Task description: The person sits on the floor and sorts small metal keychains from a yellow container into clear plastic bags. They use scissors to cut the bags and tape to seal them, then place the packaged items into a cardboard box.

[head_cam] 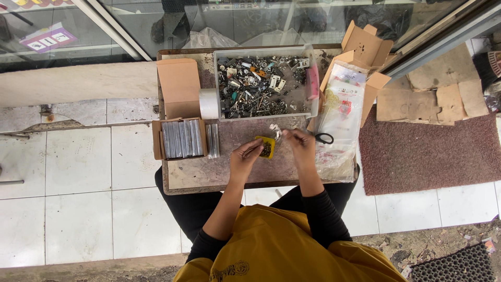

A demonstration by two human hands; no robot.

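Hands over the middle of the bench, person seated close, yellow top and black sleeves nearest the camera. Left hand is curled, fingertips pinched at the edge of a small yellow tray holding dark tiny parts; whether it grips the tray or only steadies it, cannot tell. Right hand is pinched shut around a small white piece, just above and right of the tray.

Risk, as judged: the tray is light and shallow, and a nudge from either hand could tip it and scatter the parts across the bench or onto the tiled floor. The white piece is small enough to slip from the pinch.

Tray looks bright yellow, roughly square, contents dark and granular, too small to identify.

Just right: black-handled scissors lying on clear plastic bags. Left: an open cardboard box of grey strips, a white tape roll beyond it. Farther back: a clear plastic bin full of mixed metal hardware, with open cardboard cartons to its right.
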